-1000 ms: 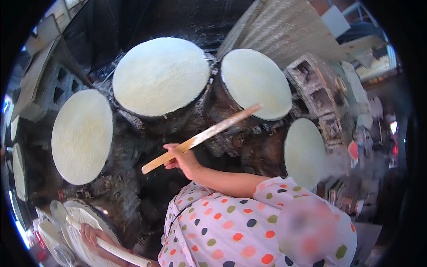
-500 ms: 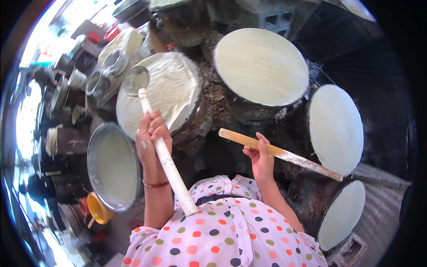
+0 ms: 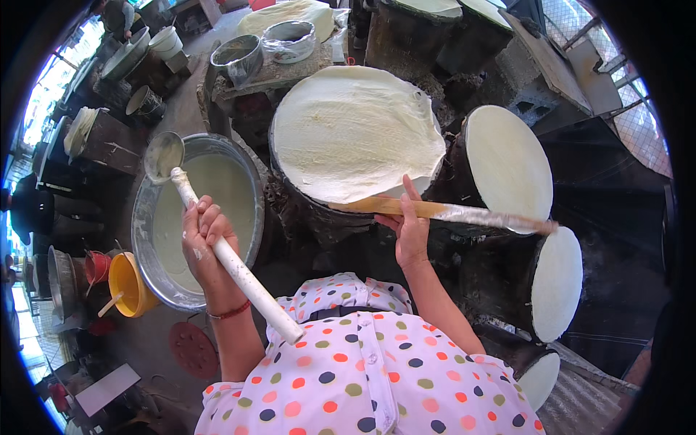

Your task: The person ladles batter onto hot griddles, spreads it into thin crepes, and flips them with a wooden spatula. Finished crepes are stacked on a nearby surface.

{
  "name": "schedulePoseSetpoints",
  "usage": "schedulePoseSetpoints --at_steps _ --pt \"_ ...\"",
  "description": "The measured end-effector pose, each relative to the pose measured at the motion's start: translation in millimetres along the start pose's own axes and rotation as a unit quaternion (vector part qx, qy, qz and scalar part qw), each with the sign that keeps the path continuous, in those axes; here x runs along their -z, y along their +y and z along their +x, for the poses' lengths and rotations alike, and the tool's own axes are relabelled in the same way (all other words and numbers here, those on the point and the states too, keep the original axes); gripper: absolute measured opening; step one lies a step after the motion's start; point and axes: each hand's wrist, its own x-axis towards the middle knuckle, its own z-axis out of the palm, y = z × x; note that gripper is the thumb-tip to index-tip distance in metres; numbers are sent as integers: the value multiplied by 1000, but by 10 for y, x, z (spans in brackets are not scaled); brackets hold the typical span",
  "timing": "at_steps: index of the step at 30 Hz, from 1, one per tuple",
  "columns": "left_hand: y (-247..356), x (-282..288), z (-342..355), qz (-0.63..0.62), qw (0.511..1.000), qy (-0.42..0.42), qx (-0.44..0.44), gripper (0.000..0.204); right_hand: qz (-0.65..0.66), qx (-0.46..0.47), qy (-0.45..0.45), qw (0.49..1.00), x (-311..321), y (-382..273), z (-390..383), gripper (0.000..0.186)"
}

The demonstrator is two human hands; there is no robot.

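My left hand (image 3: 209,246) is closed round the white handle of a ladle (image 3: 250,286). The ladle's metal bowl is at the upper end, above the rim of a large metal basin (image 3: 139,235) holding pale batter. My right hand (image 3: 410,235) grips a flat wooden stick (image 3: 471,214), its far half coated white, with the index finger stretched upward. The stick's bare left end lies at the near edge of a thin pale flatbread (image 3: 355,134). That sheet covers a round griddle on a dark drum, its right margin wrinkled and lifted.
More drum griddles topped with pale sheets stand at right, including one round sheet (image 3: 510,163) and another (image 3: 557,284). Behind the middle griddle are metal pots (image 3: 239,61) on a board. A yellow bucket (image 3: 129,290) sits left of the basin. Another person (image 3: 119,18) is at far left.
The view has swung, bringing the wrinkled flatbread in front of me. The stick's left end has come to its near edge. The ladle is now over the basin instead of the griddle.
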Motion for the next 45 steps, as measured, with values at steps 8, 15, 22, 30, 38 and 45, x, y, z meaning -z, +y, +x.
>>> schedulePoseSetpoints --at_steps 8,15,22,30,38,45 --pt "329 309 264 -11 1000 19 -8 14 -474 208 -63 853 27 103 333 48" --pt "232 262 183 -24 997 69 -35 13 -698 488 -137 505 -196 -586 610 12" --pt "21 58 128 12 996 60 -57 13 -656 550 -92 508 -819 -1470 1130 11" --pt "-479 -302 356 67 997 -5 43 8 -499 413 4 762 -533 -2506 955 21" --pt "-908 -457 613 166 937 -133 278 8 -398 366 263 799 292 -2488 -367 16" --pt "-1217 -866 84 107 811 -230 528 23 -374 266 602 653 480 -2288 -2954 33"
